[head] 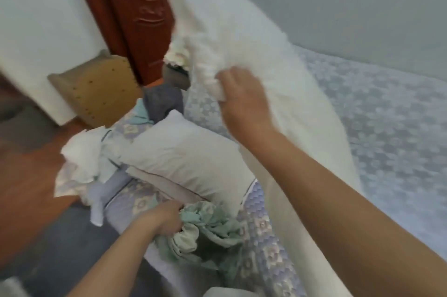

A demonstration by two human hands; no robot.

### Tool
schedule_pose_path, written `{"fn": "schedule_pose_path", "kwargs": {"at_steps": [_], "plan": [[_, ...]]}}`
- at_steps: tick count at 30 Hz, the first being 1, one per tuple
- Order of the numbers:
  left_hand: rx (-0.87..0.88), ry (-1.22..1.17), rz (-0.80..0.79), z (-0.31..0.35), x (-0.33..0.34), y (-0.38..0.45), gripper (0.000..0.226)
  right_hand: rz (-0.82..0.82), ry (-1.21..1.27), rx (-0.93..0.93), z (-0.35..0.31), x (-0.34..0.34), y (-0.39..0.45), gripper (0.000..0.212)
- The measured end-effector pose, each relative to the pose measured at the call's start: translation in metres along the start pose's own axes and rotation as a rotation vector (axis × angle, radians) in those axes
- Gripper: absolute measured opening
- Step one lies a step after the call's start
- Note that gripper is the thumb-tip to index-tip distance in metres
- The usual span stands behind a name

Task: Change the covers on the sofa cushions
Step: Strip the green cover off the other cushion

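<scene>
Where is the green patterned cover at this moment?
In the head view the green patterned cover lies crumpled at bottom centre on the quilted bed edge, gripped by the left hand, just below the grey pillow.

You have a big white cushion raised upright over the bed, its torn edge showing pale stuffing. A second, grey-white cushion lies flat near the bed's edge, with a crumpled green patterned cover bunched just beside it.
</scene>
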State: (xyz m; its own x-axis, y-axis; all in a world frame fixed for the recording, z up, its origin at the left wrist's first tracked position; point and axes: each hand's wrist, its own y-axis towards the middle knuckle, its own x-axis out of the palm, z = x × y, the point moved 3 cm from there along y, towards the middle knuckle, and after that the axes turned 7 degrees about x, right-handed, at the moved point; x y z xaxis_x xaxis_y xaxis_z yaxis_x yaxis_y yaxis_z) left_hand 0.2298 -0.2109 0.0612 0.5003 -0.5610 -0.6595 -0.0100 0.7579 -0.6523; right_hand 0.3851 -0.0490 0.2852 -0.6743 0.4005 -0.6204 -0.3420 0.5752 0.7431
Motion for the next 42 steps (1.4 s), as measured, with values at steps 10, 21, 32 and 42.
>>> {"fn": "schedule_pose_path", "kwargs": {"at_steps": [10,21,32,42], "plan": [[0.1,0.126,-0.047,-0.008,-0.002,-0.029,0.054,-1.267,-0.301,0.486,0.132,0.087,-0.201,0.07],[0.768,0.272,-0.169,0.213,-0.03,-0.027,0.021,-0.934,0.605,1.242,0.156,-0.076,-0.245,0.057],[1.201,0.042,0.872,0.352,-0.021,-0.033,0.018,-0.87,1.052,1.164,0.133,-0.248,-0.277,0.066],[1.174,-0.616,0.043,0.368,-0.004,-0.031,0.026,-0.409,0.765,1.244,0.158,-0.235,-0.27,0.037]]}}
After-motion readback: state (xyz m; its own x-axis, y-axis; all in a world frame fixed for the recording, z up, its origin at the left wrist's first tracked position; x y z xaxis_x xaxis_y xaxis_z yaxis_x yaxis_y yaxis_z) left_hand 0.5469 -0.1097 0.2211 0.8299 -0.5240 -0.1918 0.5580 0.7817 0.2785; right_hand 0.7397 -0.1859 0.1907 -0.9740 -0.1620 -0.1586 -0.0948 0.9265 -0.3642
